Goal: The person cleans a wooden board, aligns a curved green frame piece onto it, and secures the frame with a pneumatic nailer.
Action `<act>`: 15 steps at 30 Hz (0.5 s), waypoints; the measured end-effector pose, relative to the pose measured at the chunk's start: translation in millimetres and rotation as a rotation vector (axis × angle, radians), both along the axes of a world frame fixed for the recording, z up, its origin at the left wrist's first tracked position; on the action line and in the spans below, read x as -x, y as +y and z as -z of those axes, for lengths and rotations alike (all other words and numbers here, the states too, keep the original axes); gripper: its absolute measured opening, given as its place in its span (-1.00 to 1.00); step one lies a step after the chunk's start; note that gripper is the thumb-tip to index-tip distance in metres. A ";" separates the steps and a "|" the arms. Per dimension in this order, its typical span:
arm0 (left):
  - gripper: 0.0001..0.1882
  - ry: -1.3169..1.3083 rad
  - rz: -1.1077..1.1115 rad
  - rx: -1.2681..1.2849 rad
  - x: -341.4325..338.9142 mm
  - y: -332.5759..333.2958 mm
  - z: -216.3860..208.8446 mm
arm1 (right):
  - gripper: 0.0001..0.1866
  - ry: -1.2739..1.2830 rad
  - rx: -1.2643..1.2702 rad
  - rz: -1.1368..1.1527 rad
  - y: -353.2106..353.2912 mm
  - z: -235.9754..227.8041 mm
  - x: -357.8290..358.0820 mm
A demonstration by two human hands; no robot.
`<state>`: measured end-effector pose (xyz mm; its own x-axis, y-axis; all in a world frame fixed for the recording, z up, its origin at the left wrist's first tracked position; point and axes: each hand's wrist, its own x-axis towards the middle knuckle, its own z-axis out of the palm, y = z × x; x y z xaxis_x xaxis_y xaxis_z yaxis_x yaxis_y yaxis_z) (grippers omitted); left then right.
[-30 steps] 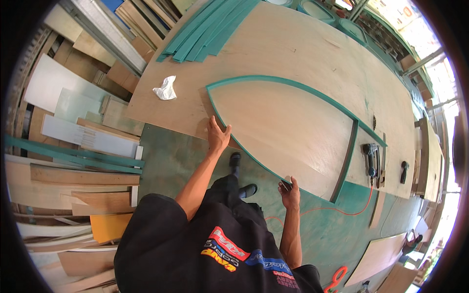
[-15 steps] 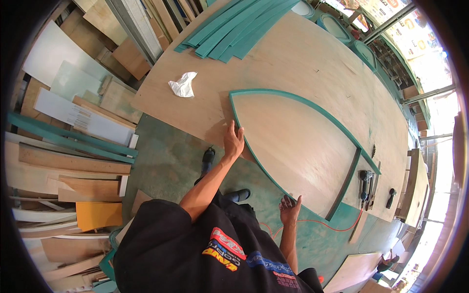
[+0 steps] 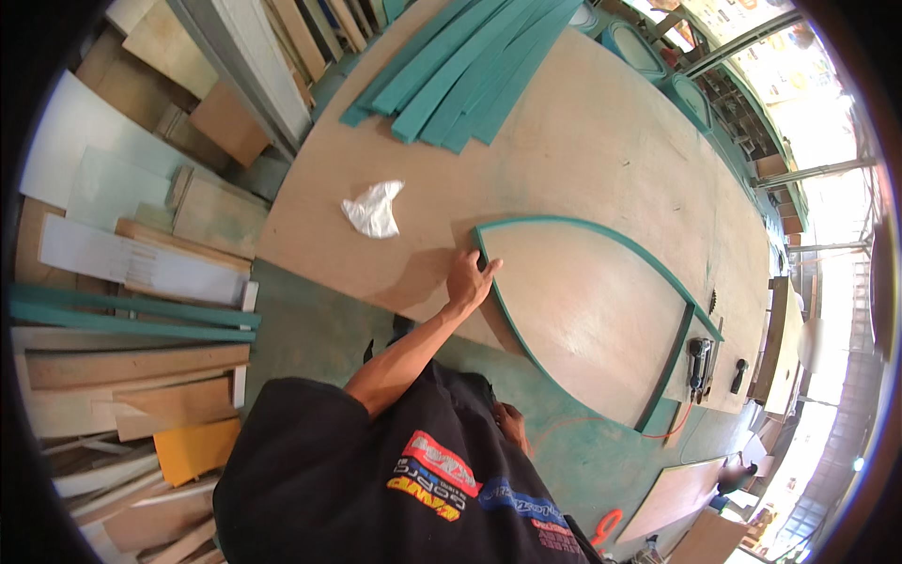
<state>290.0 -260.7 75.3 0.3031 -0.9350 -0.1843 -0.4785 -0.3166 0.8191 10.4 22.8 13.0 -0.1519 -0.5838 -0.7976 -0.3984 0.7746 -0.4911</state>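
Note:
A teal strip frame, shaped like a pointed arch with a straight crosspiece at its right end, lies around a pale panel on the wooden table. Its near curved side reaches past the table's near edge. My left hand grips the frame's near side just below the left point, thumb and fingers closed about the strip. My right hand is close to my body, off the frame and partly covered by my black shirt; what its fingers do does not show.
Teal strips lie piled on the table's far left, with a crumpled white sheet nearer. A black power tool with an orange hose and a small black tool sit at the right. Boards crowd the left side.
My right hand has left the frame's near edge and drawn back against my body. My left hand has closed more tightly on the strip near the point. The whole view has shifted.

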 end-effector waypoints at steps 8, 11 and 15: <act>-0.52 -0.572 -0.337 0.415 -149.5 -164.4 -4.2 | -0.47 -0.079 -0.029 0.538 14.1 -19.4 -17.5; -0.44 -0.758 -0.205 0.222 -166.3 -223.7 -3.1 | -0.53 0.002 -0.037 0.673 65.0 -8.0 -13.0; -0.50 -0.807 -0.051 -0.043 -257.3 -265.7 18.3 | -0.56 0.260 0.171 0.016 103.2 34.5 -18.8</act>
<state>547.3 -526.4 57.0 0.3998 -0.9136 0.0741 -0.9012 -0.3770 0.2139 29.2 126.0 -21.5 -0.3486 -0.7022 -0.6208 -0.5162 0.6967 -0.4982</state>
